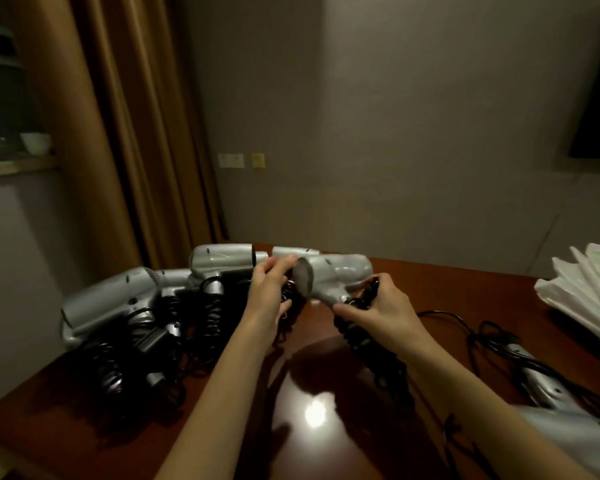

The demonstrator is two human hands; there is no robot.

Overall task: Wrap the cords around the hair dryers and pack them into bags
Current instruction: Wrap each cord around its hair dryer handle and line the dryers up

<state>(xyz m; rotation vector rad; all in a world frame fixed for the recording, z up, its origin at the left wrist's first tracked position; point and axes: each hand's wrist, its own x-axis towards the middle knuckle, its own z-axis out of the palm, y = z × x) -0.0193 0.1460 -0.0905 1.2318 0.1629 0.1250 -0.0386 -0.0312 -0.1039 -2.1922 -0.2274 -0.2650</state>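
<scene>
Above the middle of the dark brown wooden table [465,289], the right hand [378,311] grips the silver plastic hair dryer [336,277] by its handle with black coiled cord [371,344]; the left hand [271,282] pinches cord beside its barrel.

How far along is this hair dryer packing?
Early. The bags lie flat, apparently unfilled. The left hand and right hand hold one hair dryer with its cord hanging. The pile and another dryer wait.
</scene>
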